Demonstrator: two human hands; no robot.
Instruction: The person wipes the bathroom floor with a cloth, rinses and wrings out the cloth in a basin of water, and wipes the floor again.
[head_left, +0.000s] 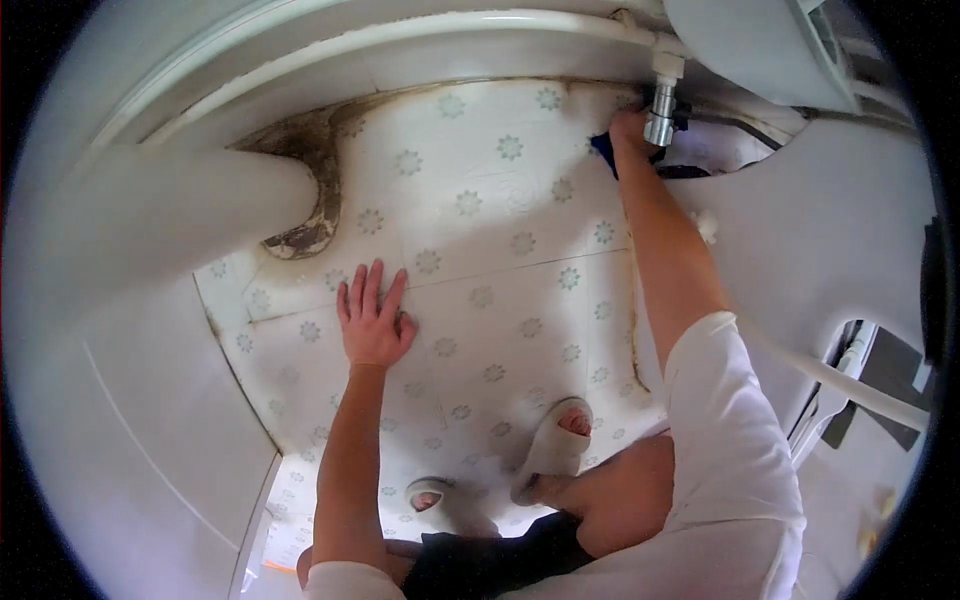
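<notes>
My left hand (375,325) lies flat with fingers spread on the white floor tiles (480,290), which carry a green flower pattern. My right hand (630,132) reaches far forward to the corner at the back right, close to a chrome pipe fitting (660,118). A dark blue cloth (605,152) shows under and beside that hand. The fitting and the wrist partly hide the fingers, which appear to press on the cloth.
A white pedestal (250,190) with a dirty, brown-stained base (305,235) stands at the left. A white pipe (420,25) runs along the back wall. To the right is a white fixture (830,220) with a white hose (840,380). My slippered feet (555,440) are on the tiles.
</notes>
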